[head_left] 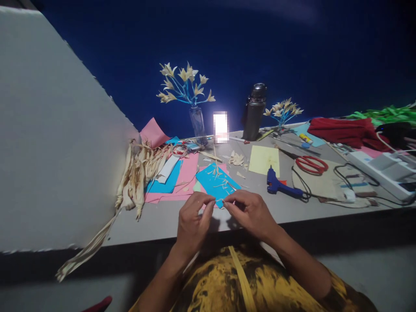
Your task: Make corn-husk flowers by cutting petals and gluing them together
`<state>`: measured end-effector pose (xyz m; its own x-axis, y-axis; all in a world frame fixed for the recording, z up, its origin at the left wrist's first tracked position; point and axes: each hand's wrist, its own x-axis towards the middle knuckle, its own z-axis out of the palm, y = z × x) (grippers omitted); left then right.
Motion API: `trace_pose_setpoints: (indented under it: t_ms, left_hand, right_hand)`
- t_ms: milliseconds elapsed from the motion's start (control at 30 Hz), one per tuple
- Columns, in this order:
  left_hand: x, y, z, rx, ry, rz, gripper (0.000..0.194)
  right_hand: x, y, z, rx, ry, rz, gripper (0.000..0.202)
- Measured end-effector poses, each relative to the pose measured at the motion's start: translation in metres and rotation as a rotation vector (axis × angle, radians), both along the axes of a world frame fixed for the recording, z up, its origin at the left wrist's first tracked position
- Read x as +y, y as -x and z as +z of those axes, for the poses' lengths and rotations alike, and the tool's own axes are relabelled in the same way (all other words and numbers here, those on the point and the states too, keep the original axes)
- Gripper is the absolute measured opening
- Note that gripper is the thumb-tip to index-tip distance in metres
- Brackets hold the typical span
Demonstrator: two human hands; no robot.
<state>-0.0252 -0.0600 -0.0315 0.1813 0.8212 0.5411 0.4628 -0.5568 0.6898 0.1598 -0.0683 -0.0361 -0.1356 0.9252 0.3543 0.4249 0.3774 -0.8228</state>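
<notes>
My left hand (194,219) and my right hand (249,212) meet near the table's front edge, each closed in a pinch. A thin pale strip (219,200) seems to run between the fingertips, too small to tell its exact kind. Just beyond them lies a blue paper sheet (208,172) with several slender cream-coloured pieces (218,177) scattered on it. Cream petal-like pieces (237,158) form a small heap farther back. Right of the hands rests a blue glue gun (279,186).
Dried corn husks (134,177) hang over the table's left edge beside a white wall (65,143). Husk flowers (186,78) stand in a glass bottle (197,125). A dark flask (255,115), red-handled scissors (311,164) and a white power strip (380,171) are farther right.
</notes>
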Motion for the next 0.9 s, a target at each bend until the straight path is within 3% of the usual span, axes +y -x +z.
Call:
trace_pose_setpoints:
  t_ms: [267, 400, 600, 900]
  left_hand:
    - [-0.003, -0.012, -0.009, -0.415, 0.537, -0.067, 0.015]
    - [-0.003, -0.016, -0.010, -0.584, 0.586, -0.042, 0.017]
    - [-0.009, -0.021, -0.011, -0.624, 0.622, -0.043, 0.018]
    - [-0.011, -0.039, -0.018, -0.848, 0.853, -0.213, 0.023]
  right_hand:
    - [0.001, -0.002, -0.001, 0.189, 0.109, -0.001, 0.011]
    - [-0.001, -0.003, 0.000, 0.178, 0.122, -0.008, 0.006]
    - [-0.006, 0.001, 0.002, 0.263, 0.153, 0.011, 0.010]
    - [-0.004, -0.003, -0.014, 0.508, 0.211, -0.027, 0.013]
